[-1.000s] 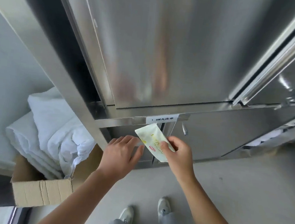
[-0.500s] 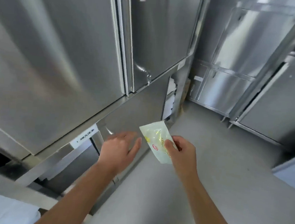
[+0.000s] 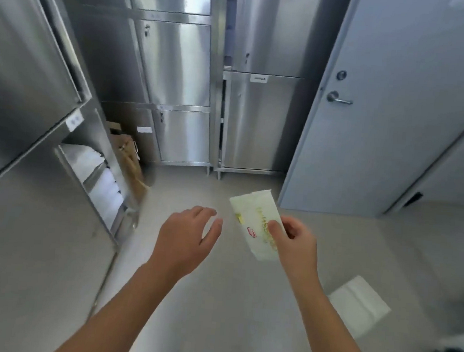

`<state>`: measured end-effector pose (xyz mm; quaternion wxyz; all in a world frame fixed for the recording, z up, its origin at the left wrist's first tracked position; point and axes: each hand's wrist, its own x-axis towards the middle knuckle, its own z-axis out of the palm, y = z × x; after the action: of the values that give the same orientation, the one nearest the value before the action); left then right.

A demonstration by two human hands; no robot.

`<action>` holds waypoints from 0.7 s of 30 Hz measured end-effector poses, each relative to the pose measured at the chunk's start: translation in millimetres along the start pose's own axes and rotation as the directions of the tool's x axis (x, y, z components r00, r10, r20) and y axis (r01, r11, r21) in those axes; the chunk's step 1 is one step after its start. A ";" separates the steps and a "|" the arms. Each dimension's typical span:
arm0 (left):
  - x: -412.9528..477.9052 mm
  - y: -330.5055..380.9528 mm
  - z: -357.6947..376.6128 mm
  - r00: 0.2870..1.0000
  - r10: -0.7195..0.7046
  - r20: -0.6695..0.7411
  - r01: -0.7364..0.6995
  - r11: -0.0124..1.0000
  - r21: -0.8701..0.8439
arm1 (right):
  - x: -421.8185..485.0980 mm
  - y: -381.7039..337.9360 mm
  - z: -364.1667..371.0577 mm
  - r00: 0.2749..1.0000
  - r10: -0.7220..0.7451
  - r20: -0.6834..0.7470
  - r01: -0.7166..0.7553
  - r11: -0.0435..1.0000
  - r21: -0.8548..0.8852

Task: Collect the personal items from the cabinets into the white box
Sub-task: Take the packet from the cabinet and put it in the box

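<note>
Your right hand [image 3: 297,245] pinches a pale packet [image 3: 255,222] near its lower edge, thumb on top, in the air above the floor [image 3: 215,299]. Your left hand [image 3: 187,236] hangs empty just beside it, fingers loosely spread. The packet looks light, soft and slick, so hold a sealed edge rather than squeeze the middle. Steel cabinets [image 3: 178,66] stand beyond.

packet [image 3: 255,223]: pale green, yellow lettering, red mark | cabinets [image 3: 176,63]: silver | door [image 3: 398,91]: grey-blue
</note>
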<state>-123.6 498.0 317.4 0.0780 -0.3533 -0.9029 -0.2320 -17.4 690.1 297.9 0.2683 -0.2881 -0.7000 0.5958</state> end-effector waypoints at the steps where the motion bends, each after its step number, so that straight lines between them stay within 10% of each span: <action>1: 10.8 13.4 11.0 0.999 0.031 0.018 -0.031 0.999 -0.014 | 5.7 3.2 -17.4 0.999 0.011 -0.039 -0.011 1.000 0.004; 13: 179.6 97.8 118.0 0.925 0.353 0.143 -0.334 0.932 -0.139 | 106.9 37.7 -119.5 0.904 0.114 -0.413 -0.111 0.993 0.032; 21: 270.4 176.9 192.6 0.753 0.619 0.223 -0.540 0.775 -0.329 | 151.3 42.9 -181.5 0.739 0.159 -0.655 -0.177 0.983 0.038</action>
<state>-199.6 865.7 294.7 -0.0445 -0.6568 -0.7117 -0.2451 12.3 928.1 286.8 0.4374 -0.5437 -0.5407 0.4697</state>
